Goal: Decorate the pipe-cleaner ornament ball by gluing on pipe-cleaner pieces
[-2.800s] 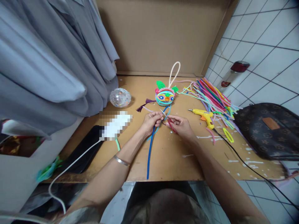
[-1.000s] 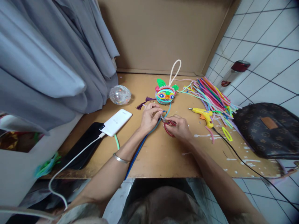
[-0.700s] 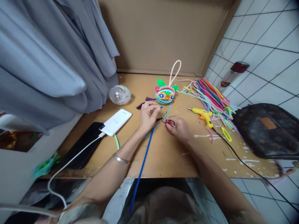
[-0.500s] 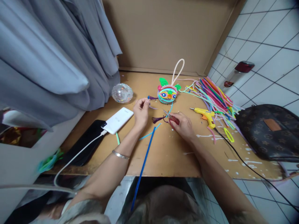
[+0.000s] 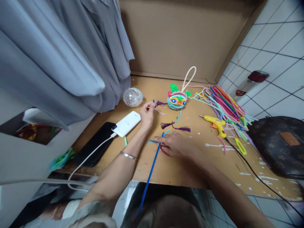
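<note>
My left hand (image 5: pixel 147 115) is closed in a pinch on a short blue pipe cleaner piece (image 5: pixel 154 102). A purple tassel (image 5: pixel 161 103) is just beyond its fingertips, by a colorful animal-head ornament (image 5: pixel 177 100) with green ears and a cream loop. My right hand (image 5: pixel 175 144) is low over the table on red-handled scissors (image 5: pixel 164 149), index finger stretched along them, blades pointing left. Under the blades runs a long blue pipe cleaner (image 5: pixel 152 171), reaching past the table edge. Two more purple tassels (image 5: pixel 181 128) lie beyond my right hand, near a light-blue strip hanging from the ornament.
To the right are a yellow glue gun (image 5: pixel 215 123) with a black cord, a heap of colored pipe cleaners (image 5: pixel 228 107) and a dark patterned bag (image 5: pixel 277 147). On the left lie a white power bank (image 5: pixel 127 123), a black phone (image 5: pixel 96 145) and a clear ball (image 5: pixel 133 97).
My right hand has drawn back from the tassels toward me with the scissors, whose blades have swung to point left. My left hand keeps its pinch. The view has shifted slightly.
</note>
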Motion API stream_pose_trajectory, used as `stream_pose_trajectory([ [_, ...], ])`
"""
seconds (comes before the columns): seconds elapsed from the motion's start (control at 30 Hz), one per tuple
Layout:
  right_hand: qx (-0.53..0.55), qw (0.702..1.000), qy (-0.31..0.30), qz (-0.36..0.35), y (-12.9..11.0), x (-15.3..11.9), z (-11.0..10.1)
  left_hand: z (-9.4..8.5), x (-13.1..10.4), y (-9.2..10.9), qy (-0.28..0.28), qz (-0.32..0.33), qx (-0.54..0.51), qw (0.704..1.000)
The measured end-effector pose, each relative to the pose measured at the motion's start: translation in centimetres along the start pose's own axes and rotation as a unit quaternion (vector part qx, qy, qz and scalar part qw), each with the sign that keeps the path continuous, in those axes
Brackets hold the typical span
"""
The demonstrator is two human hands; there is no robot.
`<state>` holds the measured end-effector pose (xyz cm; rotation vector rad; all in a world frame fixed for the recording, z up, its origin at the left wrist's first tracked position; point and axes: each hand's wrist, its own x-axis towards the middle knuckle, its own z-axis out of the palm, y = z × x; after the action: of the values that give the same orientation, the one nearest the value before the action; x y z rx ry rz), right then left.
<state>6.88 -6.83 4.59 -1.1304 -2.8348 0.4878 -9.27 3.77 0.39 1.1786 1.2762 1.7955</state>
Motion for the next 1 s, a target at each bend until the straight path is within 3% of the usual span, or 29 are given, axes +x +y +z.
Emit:
stream_pose_trajectory([
  [0.13, -0.066, 0.989, 0.013, 0.135, 0.2, 2.2, -0.4, -1.1, 1.1, 0.6, 0.017, 0.013, 0.002, 1.000],
  [0.3, -0.076, 0.944, 0.068, 0.313, 2.0, 4.5, -1.0, -1.4, 1.4, 1.5, 0.021, 0.019, -0.013, 1.000],
  [0.47, -0.069, 0.913, 0.116, 0.384, 3.0, 4.4, -0.6, -0.7, 0.9, 1.5, -0.011, 0.010, -0.038, 0.999],
  [0.57, -0.037, 0.916, 0.145, 0.372, 3.6, 3.2, -0.4, 0.0, 0.1, 1.3, -0.056, -0.026, -0.066, 0.996],
  [0.67, -0.005, 0.935, 0.173, 0.310, 4.2, 2.0, -0.5, 0.7, -0.8, 1.1, -0.104, -0.084, -0.109, 0.985],
  [0.8, -0.021, 0.970, 0.121, 0.209, 4.5, 1.5, -0.6, 1.2, -1.4, 0.6, -0.127, -0.134, -0.141, 0.973],
  [1.0, -0.046, 0.987, 0.094, 0.126, 4.6, 2.0, 0.3, 1.5, -1.8, 0.1, -0.145, -0.168, -0.163, 0.961],
])
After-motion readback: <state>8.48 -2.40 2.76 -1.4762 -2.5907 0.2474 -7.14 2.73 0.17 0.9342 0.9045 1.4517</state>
